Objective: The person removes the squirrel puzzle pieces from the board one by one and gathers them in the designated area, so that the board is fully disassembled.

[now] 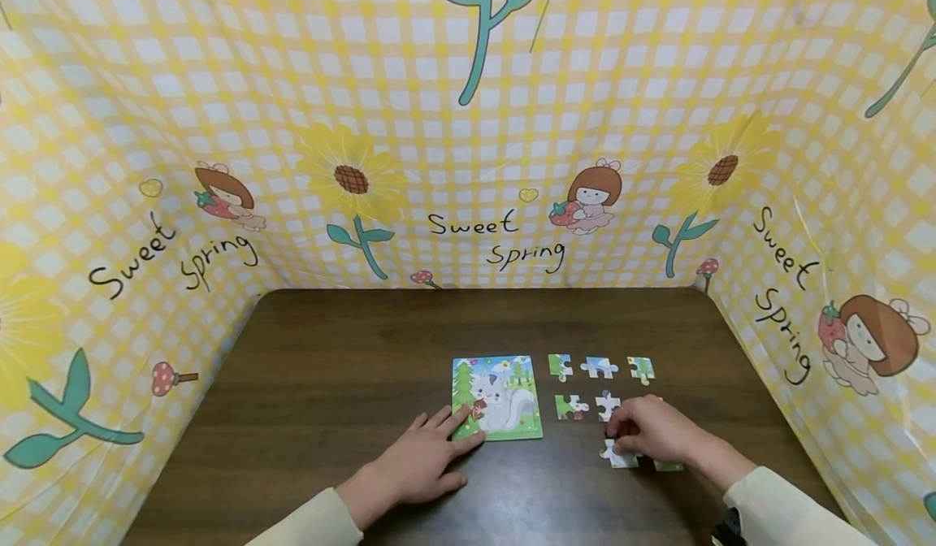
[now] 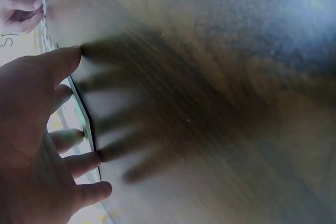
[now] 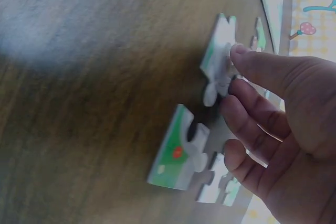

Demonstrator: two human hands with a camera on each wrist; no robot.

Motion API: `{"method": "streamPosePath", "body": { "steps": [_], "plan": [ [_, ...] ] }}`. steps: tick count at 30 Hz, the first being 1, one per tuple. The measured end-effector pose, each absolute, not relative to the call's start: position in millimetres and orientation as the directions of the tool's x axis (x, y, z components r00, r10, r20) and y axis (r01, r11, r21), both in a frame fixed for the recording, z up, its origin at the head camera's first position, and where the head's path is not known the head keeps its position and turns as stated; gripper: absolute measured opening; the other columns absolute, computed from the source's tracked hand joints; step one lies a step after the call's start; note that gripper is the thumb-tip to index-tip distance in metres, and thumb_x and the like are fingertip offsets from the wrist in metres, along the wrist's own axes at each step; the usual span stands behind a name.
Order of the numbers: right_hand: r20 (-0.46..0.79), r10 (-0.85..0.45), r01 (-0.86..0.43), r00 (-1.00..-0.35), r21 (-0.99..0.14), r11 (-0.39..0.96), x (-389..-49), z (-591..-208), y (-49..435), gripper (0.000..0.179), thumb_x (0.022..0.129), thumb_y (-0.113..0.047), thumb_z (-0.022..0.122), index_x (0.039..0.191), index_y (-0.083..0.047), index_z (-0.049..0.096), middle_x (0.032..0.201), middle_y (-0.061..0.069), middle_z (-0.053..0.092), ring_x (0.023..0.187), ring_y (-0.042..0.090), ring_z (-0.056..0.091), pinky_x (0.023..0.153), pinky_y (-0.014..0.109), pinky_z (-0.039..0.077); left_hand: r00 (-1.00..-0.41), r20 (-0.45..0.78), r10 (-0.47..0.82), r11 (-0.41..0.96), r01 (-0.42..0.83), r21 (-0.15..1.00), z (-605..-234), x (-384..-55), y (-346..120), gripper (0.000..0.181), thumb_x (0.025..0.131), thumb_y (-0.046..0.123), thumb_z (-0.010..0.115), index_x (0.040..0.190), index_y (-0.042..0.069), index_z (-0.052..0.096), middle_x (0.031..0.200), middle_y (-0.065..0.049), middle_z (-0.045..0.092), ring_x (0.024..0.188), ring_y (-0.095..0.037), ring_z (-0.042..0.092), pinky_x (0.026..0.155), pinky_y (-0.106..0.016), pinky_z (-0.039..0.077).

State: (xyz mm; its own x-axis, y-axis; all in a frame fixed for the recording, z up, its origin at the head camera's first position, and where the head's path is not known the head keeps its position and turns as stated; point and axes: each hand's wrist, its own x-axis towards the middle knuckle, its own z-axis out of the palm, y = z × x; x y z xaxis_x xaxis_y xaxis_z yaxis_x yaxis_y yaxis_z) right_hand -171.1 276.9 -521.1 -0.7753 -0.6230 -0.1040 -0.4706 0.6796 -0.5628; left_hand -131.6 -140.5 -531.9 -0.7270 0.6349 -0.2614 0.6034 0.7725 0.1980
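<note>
My left hand (image 1: 420, 458) lies with fingers spread at the lower left of a square squirrel picture board (image 1: 521, 416), its fingertips on the board's edge. In the left wrist view, that hand (image 2: 42, 114) reaches along the board's dark rim. Over on the right, my right hand (image 1: 654, 428) has curled fingers and pinches a mostly white puzzle piece (image 1: 621, 457) in the lowest row. The right wrist view shows the thumb of this hand (image 3: 278, 108) against the puzzle piece (image 3: 216, 59); whether it is raised off the table is unclear. A green-edged corner piece (image 3: 173, 153) lies beside it.
Several loose puzzle pieces lie in rows right of the board, including a top-left piece (image 1: 560, 366), a top-middle piece (image 1: 601, 367) and a green piece (image 1: 570, 406). The brown table (image 1: 329, 351) is enclosed by yellow checked cloth (image 1: 468, 164).
</note>
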Motion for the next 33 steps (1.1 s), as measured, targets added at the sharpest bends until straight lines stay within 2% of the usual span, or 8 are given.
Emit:
{"method": "streamPosePath", "body": {
  "steps": [9,18,27,33],
  "plan": [
    [-0.071,-0.639,-0.518,-0.766,-0.520,0.679,-185.7,-502.4,244.4,0.007,0.090,-0.020,0.080,0.097,-0.018,0.076,0.086,-0.015,0.068,0.074,0.000,0.058,0.066,0.026,0.051,-0.737,-0.225,0.637,0.770,0.594,0.233,-531.5,-133.3,-147.9,0.059,0.102,0.056,0.056,0.157,0.042,0.040,0.171,-0.008,0.024,0.152,-0.039,0.032,0.116,-0.066,0.030],
    [-0.043,-0.672,-0.570,-0.739,-0.493,0.658,-201.5,-497.4,176.2,0.020,0.091,-0.023,0.080,0.108,-0.014,0.077,0.097,-0.002,0.072,0.081,0.015,0.062,0.073,0.031,0.051,-0.738,-0.246,0.628,0.774,0.561,0.295,-529.7,-131.2,-157.0,0.057,0.101,0.059,0.055,0.155,0.047,0.041,0.171,-0.017,0.019,0.153,-0.046,0.025,0.116,-0.070,0.026],
    [-0.042,-0.695,-0.532,-0.718,-0.610,0.587,-215.1,-514.0,115.8,0.030,0.092,-0.023,0.078,0.120,-0.012,0.072,0.109,0.004,0.072,0.074,0.003,0.064,0.071,0.027,0.054,-0.730,-0.211,0.650,0.749,0.570,0.338,-536.5,-130.2,-162.2,0.063,0.098,0.066,0.054,0.156,0.048,0.038,0.171,-0.018,0.015,0.154,-0.049,0.020,0.115,-0.075,0.021],
    [-0.055,-0.709,-0.536,-0.703,-0.615,0.578,-215.9,-522.7,91.5,0.031,0.094,-0.024,0.076,0.122,-0.013,0.072,0.111,0.002,0.073,0.076,0.001,0.062,0.075,0.026,0.054,-0.718,-0.208,0.664,0.735,0.576,0.358,-537.5,-129.6,-163.4,0.067,0.095,0.071,0.053,0.156,0.048,0.037,0.172,-0.018,0.012,0.155,-0.050,0.016,0.115,-0.076,0.017]
  ]
}}
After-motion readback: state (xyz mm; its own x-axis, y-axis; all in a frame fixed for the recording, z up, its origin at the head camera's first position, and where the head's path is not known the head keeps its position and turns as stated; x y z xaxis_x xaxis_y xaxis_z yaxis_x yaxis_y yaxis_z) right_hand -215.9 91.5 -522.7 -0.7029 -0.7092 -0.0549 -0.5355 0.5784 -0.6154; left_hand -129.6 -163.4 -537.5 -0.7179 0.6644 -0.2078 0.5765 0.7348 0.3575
